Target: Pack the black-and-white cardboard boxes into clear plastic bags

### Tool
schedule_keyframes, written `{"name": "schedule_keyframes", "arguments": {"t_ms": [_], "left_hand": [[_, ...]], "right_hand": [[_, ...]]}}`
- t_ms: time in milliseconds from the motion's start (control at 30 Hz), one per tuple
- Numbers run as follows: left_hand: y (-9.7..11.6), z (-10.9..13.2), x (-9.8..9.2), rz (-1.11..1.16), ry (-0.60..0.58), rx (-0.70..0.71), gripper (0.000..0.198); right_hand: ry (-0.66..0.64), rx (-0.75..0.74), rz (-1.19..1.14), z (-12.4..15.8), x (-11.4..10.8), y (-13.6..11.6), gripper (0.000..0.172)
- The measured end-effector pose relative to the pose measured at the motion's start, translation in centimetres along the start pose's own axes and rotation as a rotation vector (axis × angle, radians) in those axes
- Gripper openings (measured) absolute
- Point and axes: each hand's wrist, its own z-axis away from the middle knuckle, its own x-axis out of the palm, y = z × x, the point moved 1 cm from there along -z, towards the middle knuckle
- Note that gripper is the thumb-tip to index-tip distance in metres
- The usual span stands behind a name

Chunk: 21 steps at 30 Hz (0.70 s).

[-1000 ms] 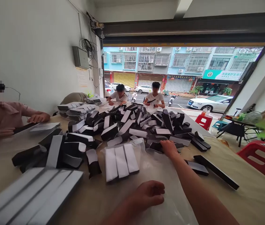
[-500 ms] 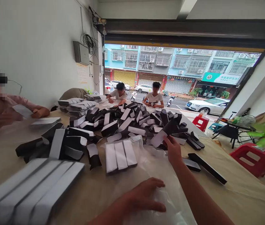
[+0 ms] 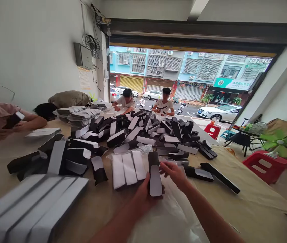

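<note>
A slim black box with a pale grey-white panel (image 3: 155, 180) stands nearly upright in my left hand (image 3: 144, 195), whose fingers and thumb wrap round its lower part. Just off the box's right edge is my right hand (image 3: 171, 170), its fingers extended and slightly bent, gripping nothing. Whether its fingertips brush the box I cannot tell. A clear plastic bag (image 3: 173, 209) lies under my hands. Inside its left part, a row of white-topped boxes (image 3: 128, 169) lies side by side.
Beyond my hands spreads a heap of black-and-white boxes (image 3: 135, 130). White-topped boxes (image 3: 31, 202) line the near left. Filled bags (image 3: 79, 114) lie farther back. People sit or bend around the table (image 3: 255, 189). Red stools (image 3: 265, 167) stand at the right.
My right hand has brought a box from the heap toward me, and my left hand now holds it. The right hand has let go. The person at left now holds a dark box.
</note>
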Motion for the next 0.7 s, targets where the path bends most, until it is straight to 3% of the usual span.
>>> {"name": "schedule_keyframes", "arguments": {"t_ms": [100,200,367,533,700], "left_hand": [[0.1,0.0,-0.1,0.018,0.03,0.005,0.059],[0.1,0.0,-0.2,0.025,0.029,-0.011,0.059],[0.2,0.1,0.1,0.027,0.051,-0.024,0.058],[0.2,0.2,0.3,0.02,0.041,-0.022,0.058],[0.0,-0.1,-0.2,0.055,-0.014,-0.021,0.059]], "right_hand": [[0.29,-0.015,0.238,-2.6,-2.6,1.0,0.045],[0.417,0.015,0.411,-4.4,-5.5,2.3,0.029],[0.372,0.019,0.602,-5.2,-7.3,3.6,0.032],[0.323,-0.017,0.632,-5.5,-6.4,4.0,0.028],[0.431,-0.096,0.466,-4.6,-5.2,3.5,0.021]]}}
